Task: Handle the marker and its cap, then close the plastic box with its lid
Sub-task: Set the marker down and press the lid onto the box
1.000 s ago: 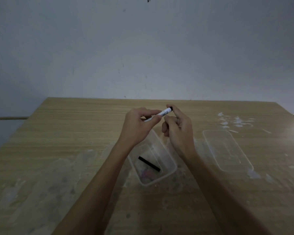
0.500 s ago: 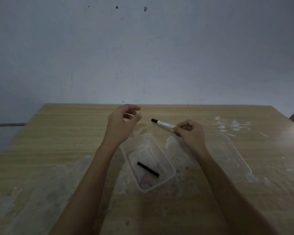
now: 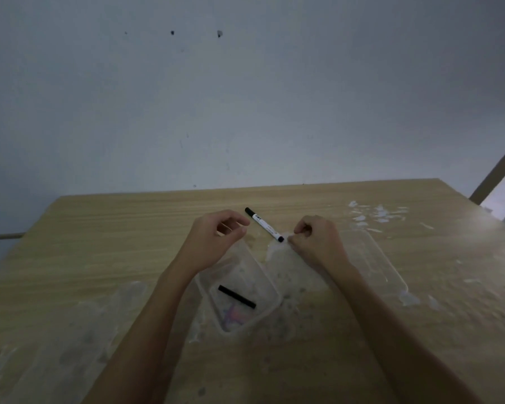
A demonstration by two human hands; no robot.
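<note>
A white marker (image 3: 264, 225) with black ends lies slanted on the wooden table (image 3: 114, 243), between my two hands. My right hand (image 3: 315, 240) has its fingers curled shut, the fingertips right at the marker's near end; I see no grip on it. My left hand (image 3: 216, 236) hovers left of the marker over the far end of the clear plastic box (image 3: 276, 298), fingers loosely bent and holding nothing. A black stick-shaped piece (image 3: 236, 296) lies inside the box. The clear lid (image 3: 388, 266) lies flat on the table to the right, partly behind my right wrist.
White scraps and smears (image 3: 373, 214) mark the table at the far right and around the box. A grey wall stands just behind the table's far edge. A slanted frame edge (image 3: 496, 170) shows at the right.
Both hands held the marker up together a second ago. My right hand then carried it right and down to the table, where it now lies. My left hand let go and drew back.
</note>
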